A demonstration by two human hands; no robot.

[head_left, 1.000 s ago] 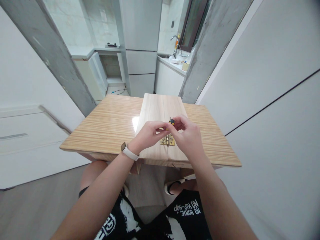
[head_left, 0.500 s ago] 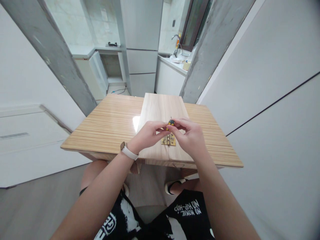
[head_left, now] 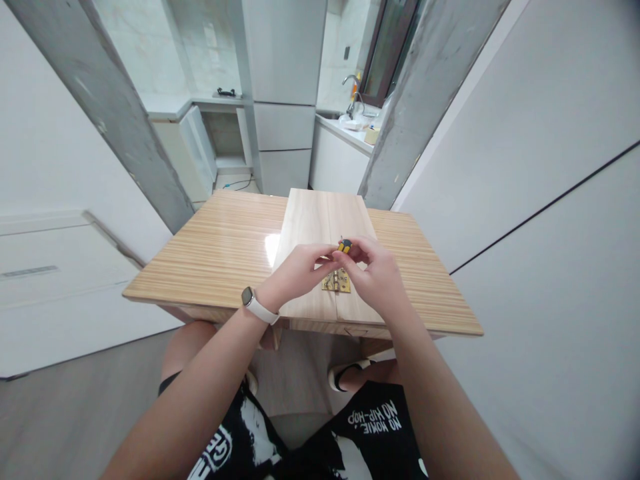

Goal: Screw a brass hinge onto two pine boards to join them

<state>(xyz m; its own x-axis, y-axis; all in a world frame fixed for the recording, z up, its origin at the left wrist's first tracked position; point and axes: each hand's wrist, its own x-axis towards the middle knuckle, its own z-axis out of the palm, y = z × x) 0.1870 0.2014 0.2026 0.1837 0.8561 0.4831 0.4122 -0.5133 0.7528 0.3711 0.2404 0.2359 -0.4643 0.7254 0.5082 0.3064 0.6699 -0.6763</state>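
A short black-and-yellow screwdriver [head_left: 345, 246] is held above the boards, with a thin metal tip pointing away from me. My right hand [head_left: 373, 267] pinches its handle between thumb and fingers. From the other side, my left hand [head_left: 307, 270] has its fingers closed against the screwdriver; whether they also hold something small is hidden. Just below the fingers, a brass hinge [head_left: 336, 281] lies across the seam of two pale wooden boards [head_left: 310, 217], with small loose-looking bits on its left leaf, too small to name.
The boards lie on a striped wooden table [head_left: 225, 247] that has a front edge close to my knees. Grey pillars [head_left: 145, 127] and white panels [head_left: 525, 167] flank it. Beyond are a tall cabinet or fridge [head_left: 285, 127] and a sink counter with a faucet [head_left: 350, 90].
The screwdriver handle has turned a little between my fingers, showing different yellow patches. My hands stay nearly in place over the hinge, and the view has shifted slightly.
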